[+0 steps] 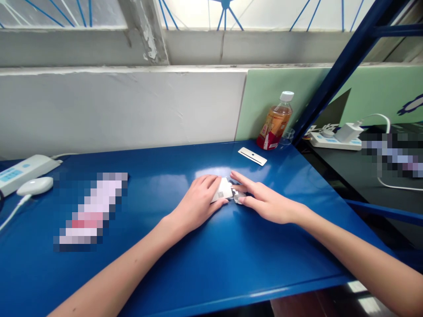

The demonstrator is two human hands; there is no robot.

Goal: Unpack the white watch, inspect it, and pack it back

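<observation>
A small white box [223,188] with a printed code patch lies on the blue desk. My left hand [201,192] is wrapped round its left part, fingers over the far side and thumb along the near side. At the box's right end is a small shiny grey thing [238,196] with dark parts, too small to name. My right hand [269,201] has it between the thumb and a finger, with the index finger stretched out above. A flat white card-like strip [253,156] with a dark slot and a dot lies beyond my right hand.
On the blue desk [148,273], a bottle of amber drink [276,123] stands at the back right by a blue post [340,66]. A blurred phone-shaped thing [94,211], a white power strip [28,169] and a white charger with cable [35,186] lie left.
</observation>
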